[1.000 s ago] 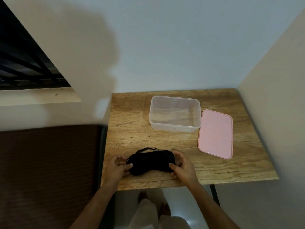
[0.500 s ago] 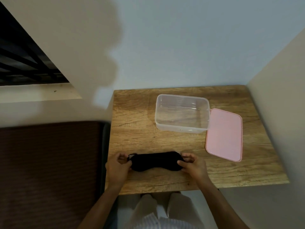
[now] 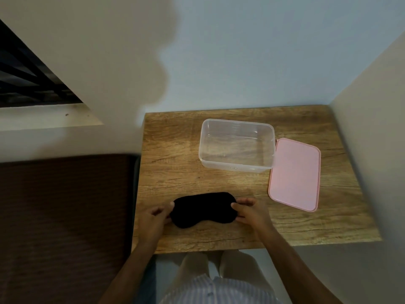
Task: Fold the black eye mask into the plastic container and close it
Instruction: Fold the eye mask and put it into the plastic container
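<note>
Pinching the black eye mask (image 3: 202, 209) at both ends, my left hand (image 3: 154, 218) at its 9 o'clock and right hand (image 3: 252, 212) at 3, fingers curled on the cloth. Its long axis runs between them; the plastic container (image 3: 237, 166) waits open at 1 o'clock.

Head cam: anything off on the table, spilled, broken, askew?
Nothing stands out. The eye mask lies flat near the front edge, one hand at each end: left hand, right hand. The clear container sits upright and empty; the pink lid lies flat beside it, slightly angled.
</note>
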